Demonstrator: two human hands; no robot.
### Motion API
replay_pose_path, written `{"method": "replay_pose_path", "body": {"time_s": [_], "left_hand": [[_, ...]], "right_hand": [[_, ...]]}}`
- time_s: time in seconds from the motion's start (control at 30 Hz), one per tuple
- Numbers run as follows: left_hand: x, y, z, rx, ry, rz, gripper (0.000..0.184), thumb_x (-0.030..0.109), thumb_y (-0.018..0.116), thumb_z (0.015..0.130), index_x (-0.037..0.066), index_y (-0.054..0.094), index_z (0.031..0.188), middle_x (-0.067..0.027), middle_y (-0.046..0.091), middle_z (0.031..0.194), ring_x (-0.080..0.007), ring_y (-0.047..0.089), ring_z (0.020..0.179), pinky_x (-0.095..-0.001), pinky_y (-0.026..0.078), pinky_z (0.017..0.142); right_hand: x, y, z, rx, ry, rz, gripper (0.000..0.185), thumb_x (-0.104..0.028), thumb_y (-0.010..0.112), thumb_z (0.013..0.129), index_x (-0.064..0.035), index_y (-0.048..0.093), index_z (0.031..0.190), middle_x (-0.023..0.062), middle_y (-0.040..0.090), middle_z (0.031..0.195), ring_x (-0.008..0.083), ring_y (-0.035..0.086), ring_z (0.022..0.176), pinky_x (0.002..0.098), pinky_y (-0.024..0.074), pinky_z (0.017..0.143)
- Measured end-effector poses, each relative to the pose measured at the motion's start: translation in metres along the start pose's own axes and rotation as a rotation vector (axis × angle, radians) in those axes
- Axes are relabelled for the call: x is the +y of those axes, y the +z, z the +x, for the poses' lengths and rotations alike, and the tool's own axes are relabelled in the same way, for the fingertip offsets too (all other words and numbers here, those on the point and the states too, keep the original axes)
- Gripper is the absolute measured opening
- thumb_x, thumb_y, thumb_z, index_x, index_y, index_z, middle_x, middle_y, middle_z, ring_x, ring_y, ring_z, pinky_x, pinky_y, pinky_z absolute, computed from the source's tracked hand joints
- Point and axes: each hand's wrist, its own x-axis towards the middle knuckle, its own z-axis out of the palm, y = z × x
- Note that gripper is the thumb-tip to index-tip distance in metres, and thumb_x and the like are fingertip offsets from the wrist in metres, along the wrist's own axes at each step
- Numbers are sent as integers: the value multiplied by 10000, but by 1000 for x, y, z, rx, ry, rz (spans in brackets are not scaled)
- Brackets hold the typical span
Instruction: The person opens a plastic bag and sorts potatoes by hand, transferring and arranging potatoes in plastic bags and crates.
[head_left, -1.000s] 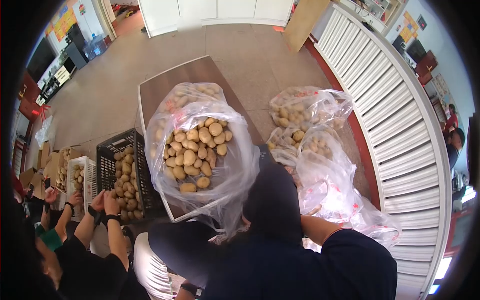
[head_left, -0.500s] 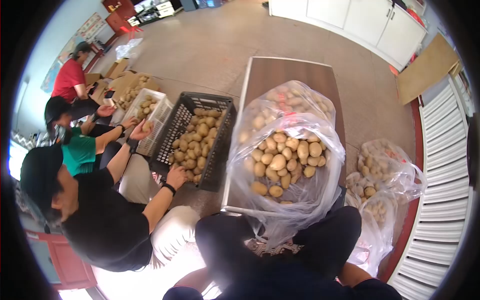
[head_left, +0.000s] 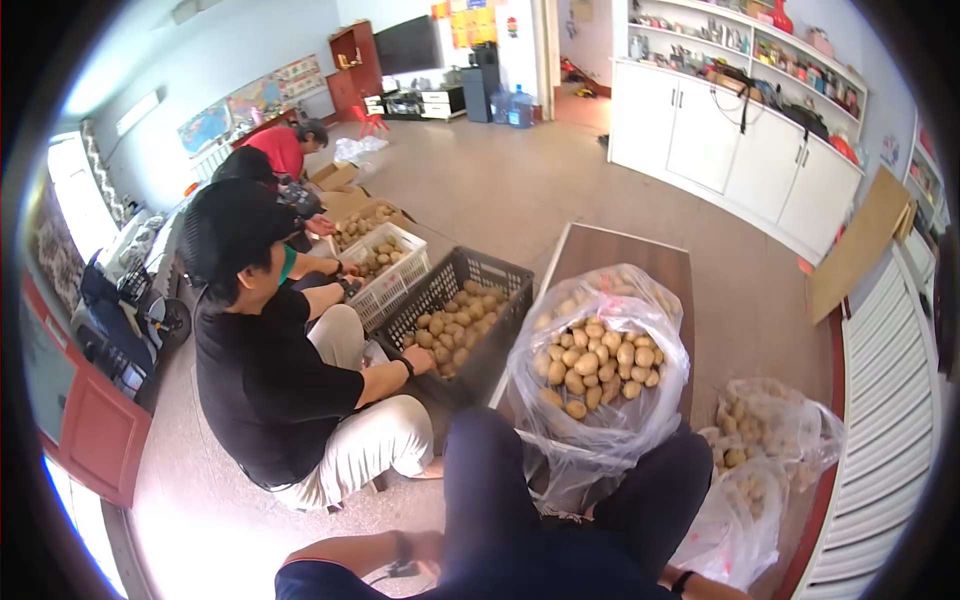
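Note:
My left hand (head_left: 428, 550) rests beside my left thigh at the bottom, with its fingers hidden; a dark band circles that wrist. Only a sliver of my right hand (head_left: 667, 575) shows by my right hip, and its fingers are out of sight too. In front of my knees, an open clear plastic bag (head_left: 535, 405) full of potatoes (head_left: 597, 365) stands on a brown-topped low table (head_left: 625, 250). Neither hand touches the bag.
A person in black (head_left: 270, 380) sits at my left, one hand in a dark crate (head_left: 480, 262) of potatoes. Beyond are a white crate (head_left: 395, 290) and two more people. Further bags of potatoes (head_left: 745, 420) lie right, near a white radiator (head_left: 885, 430).
My view has tilted up and turned left, showing more of the room. The neighbour's nearer hand stays at the dark crate. My left forearm and wrist now show more.

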Motion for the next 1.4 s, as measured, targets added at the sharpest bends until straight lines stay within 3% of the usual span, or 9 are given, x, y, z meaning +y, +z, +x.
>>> {"method": "replay_pose_path", "body": {"time_s": [0.13, 0.67, 1.0, 1.2, 1.23, 1.27, 1.3, 1.33, 1.4], "left_hand": [[-63, 1, -3, 10, 52, -51, 396, 220, 492, 955, 126, 471, 1339, -105, 562, 1248, -273, 641, 974, -469, 601, 677], [-47, 21, -61, 43, 101, -14, 405, 253, 487, 954, 140, 459, 1342, -85, 587, 1208, -230, 641, 957, -409, 589, 646], [75, 82, -157, -42, 24, 578, 411, 273, 484, 953, 149, 452, 1343, -73, 602, 1183, -202, 641, 947, -371, 581, 627], [236, 146, -178, -313, 451, 382, 452, 437, 565, 916, 83, 514, 1191, -108, 601, 1045, -203, 647, 827, -338, 590, 562], [257, 169, -178, -277, 595, 410, 406, 406, 554, 930, 80, 519, 1170, -107, 604, 1029, -196, 648, 819, -338, 588, 560], [277, 189, -177, -240, 732, 438, 361, 375, 543, 944, 77, 524, 1148, -105, 607, 1013, -190, 650, 810, -338, 586, 558], [296, 206, -171, -211, 782, 379, 343, 339, 539, 949, 65, 528, 1155, -94, 614, 1015, -190, 656, 823, -333, 583, 565], [312, 219, -165, -184, 820, 314, 326, 303, 535, 955, 52, 533, 1163, -83, 621, 1017, -191, 663, 835, -329, 580, 571], [343, 235, -153, -156, 905, 199, 260, 266, 546, 945, 56, 554, 1098, -104, 623, 940, -183, 653, 752, -333, 573, 551]], "right_hand": [[-13, 12, 12, -280, -26, -45, 139, -142, 612, 787, -17, 558, 819, 73, 521, 655, 167, 475, 603, 350, 406, 571], [6, 3, 5, -781, 148, -106, 153, -125, 637, 736, -10, 540, 762, 96, 509, 642, 195, 461, 607, 384, 394, 584], [20, -16, -31, -907, 265, -98, 167, -115, 653, 704, -6, 529, 726, 111, 501, 634, 212, 453, 610, 405, 386, 592], [17, -17, -13, -1079, 123, -250, 176, -109, 662, 685, -4, 522, 705, 120, 497, 629, 222, 447, 611, 417, 382, 597], [2, -19, 13, -1080, -10, -396, 257, -244, 616, 890, -26, 700, 996, 149, 683, 935, 293, 638, 863, 389, 500, 785], [2, -18, 30, -894, -211, -302, 195, -186, 566, 933, -37, 662, 1014, 51, 679, 829, 156, 638, 738, 307, 521, 685], [-7, -33, 49, -616, -414, -518, 214, -223, 568, 910, -44, 641, 1001, 125, 668, 834, 268, 646, 724, 362, 530, 664], [-22, -46, 64, -342, -309, -683, 188, -139, 602, 874, -51, 675, 1022, 131, 684, 963, 277, 662, 857, 361, 523, 807], [-37, -75, 81, 335, -290, -581, 156, -94, 583, 875, -31, 651, 1000, 92, 661, 905, 199, 644, 850, 316, 511, 792]]}}
